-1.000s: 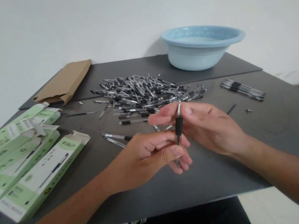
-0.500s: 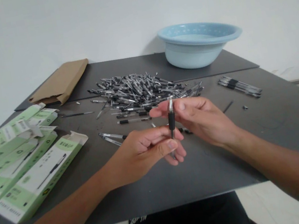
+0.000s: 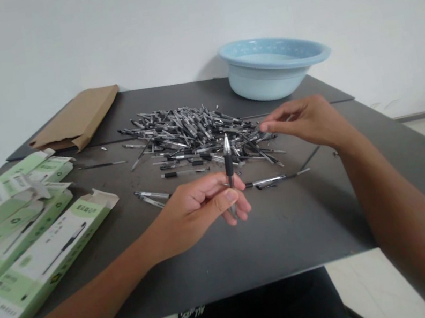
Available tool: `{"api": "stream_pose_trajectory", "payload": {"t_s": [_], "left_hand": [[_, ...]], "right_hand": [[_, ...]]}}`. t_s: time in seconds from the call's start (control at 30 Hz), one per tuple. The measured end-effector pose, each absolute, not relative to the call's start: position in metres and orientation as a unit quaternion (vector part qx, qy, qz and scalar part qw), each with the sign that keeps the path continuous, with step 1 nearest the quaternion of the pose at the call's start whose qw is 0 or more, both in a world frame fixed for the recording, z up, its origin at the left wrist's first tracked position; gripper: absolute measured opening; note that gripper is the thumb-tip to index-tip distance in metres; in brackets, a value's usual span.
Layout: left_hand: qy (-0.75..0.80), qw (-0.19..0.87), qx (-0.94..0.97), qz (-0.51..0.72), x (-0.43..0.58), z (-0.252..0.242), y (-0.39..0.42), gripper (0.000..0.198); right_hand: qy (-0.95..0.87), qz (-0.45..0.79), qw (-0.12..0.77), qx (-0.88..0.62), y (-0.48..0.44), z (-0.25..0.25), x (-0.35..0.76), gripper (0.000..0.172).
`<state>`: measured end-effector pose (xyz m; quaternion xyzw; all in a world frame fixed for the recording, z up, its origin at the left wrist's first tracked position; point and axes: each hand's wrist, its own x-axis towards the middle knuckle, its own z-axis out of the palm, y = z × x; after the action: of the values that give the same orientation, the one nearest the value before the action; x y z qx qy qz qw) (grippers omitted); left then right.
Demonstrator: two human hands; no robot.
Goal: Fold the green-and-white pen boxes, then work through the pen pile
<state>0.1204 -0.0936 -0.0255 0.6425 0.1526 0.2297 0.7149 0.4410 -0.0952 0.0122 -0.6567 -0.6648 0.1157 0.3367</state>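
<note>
My left hand (image 3: 204, 204) is closed around a gel pen (image 3: 228, 164), held upright with its silver tip up. The pen has a black grip, and its lower barrel is partly covered by my fingers. My right hand (image 3: 303, 119) hovers at the right edge of a heap of pens (image 3: 190, 124). Its thumb and forefinger come together there; anything between them is too small to make out. Below, a few loose pens (image 3: 269, 180) lie on the table between the two hands.
Green and white pen boxes (image 3: 48, 251) are piled at the left. Behind them lies a brown paper bag (image 3: 79, 116). A light blue basin (image 3: 272, 76) stands at the back right of the dark table (image 3: 230, 264), against a white wall.
My right hand has left the pen's tip and moved right and up to the heap's edge. My left hand still grips the pen, a little further left in view.
</note>
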Motion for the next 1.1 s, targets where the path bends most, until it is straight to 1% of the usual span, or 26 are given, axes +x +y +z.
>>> {"api": "stream_pose_trajectory", "payload": {"t_s": [0.07, 0.13, 0.2, 0.37, 0.47, 0.57, 0.73, 0.9, 1.0, 1.1], "left_hand": [[0.156, 0.711, 0.647, 0.228, 0.121, -0.028, -0.093, 0.012], [0.16, 0.704, 0.655, 0.225, 0.122, -0.029, -0.093, 0.012], [0.161, 0.698, 0.661, 0.224, 0.122, -0.028, -0.093, 0.013], [0.171, 0.695, 0.659, 0.231, 0.12, -0.027, -0.091, 0.013], [0.186, 0.699, 0.639, 0.26, 0.118, -0.027, -0.085, 0.011], [0.184, 0.71, 0.606, 0.308, 0.116, -0.026, -0.077, 0.011], [0.2, 0.701, 0.579, 0.365, 0.112, -0.019, -0.072, 0.031], [0.231, 0.659, 0.594, 0.4, 0.112, -0.014, -0.073, 0.053], [0.239, 0.634, 0.599, 0.427, 0.112, -0.012, -0.071, 0.057], [0.261, 0.61, 0.593, 0.456, 0.112, -0.011, -0.068, 0.056]], "right_hand": [[-0.667, 0.11, 0.242, -0.696, -0.092, 0.01, 0.457, 0.036], [-0.668, 0.108, 0.176, -0.715, -0.089, 0.008, 0.469, 0.036], [-0.674, 0.111, 0.136, -0.717, -0.087, 0.007, 0.477, 0.036], [-0.682, 0.15, 0.071, -0.713, -0.087, 0.009, 0.481, 0.038], [-0.684, 0.145, 0.06, -0.712, -0.088, 0.009, 0.481, 0.042], [-0.681, 0.141, 0.061, -0.716, -0.088, 0.009, 0.487, 0.042], [-0.668, 0.165, 0.049, -0.724, -0.093, 0.013, 0.505, 0.043], [-0.663, 0.206, 0.019, -0.72, -0.098, 0.017, 0.512, 0.037], [-0.66, 0.221, 0.018, -0.718, -0.099, 0.018, 0.516, 0.035], [-0.65, 0.218, 0.022, -0.727, -0.1, 0.018, 0.524, 0.036]]}}
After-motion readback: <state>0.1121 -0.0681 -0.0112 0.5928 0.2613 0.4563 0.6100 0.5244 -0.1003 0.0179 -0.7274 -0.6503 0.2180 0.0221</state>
